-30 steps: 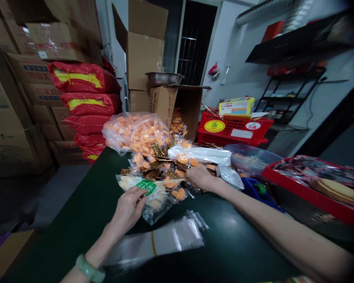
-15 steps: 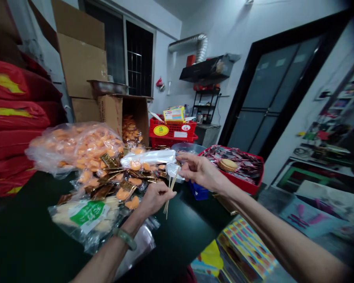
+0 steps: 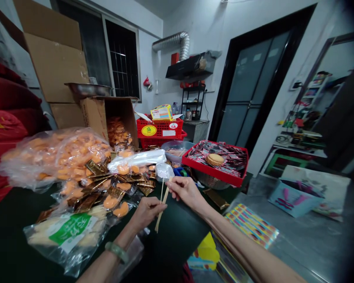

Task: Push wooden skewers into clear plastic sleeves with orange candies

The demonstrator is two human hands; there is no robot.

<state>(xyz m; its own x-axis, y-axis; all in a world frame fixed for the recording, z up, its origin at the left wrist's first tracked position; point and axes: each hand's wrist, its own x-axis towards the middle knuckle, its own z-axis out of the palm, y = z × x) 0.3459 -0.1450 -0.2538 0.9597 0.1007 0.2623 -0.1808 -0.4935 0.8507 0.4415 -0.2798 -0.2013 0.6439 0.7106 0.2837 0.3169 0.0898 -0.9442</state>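
Note:
My left hand (image 3: 149, 210), with a green bangle on its wrist, pinches thin wooden sticks (image 3: 162, 204) above the dark table (image 3: 183, 232). The fingertips of my right hand (image 3: 184, 190) are closed at the upper end of the same sticks. Just behind them is a small clear plastic tray (image 3: 164, 171). Left of my hands lie orange pieces in clear wrappers (image 3: 120, 209) and brown-gold packets (image 3: 90, 202). A clear bag of pale sticks with a green label (image 3: 72, 230) rests near my left forearm.
A red box of small packets (image 3: 243, 179) holds round biscuits (image 3: 214, 159) at the right. Behind stand red crates (image 3: 161, 129) and an open carton (image 3: 96, 118). A big bag of orange pieces (image 3: 73, 151) fills the left. Printed boxes (image 3: 252, 224) are at the lower right.
My right hand has come down from beside the clear tray to the sticks' upper end. The sticks now lean differently in my left hand. The view has turned to the right.

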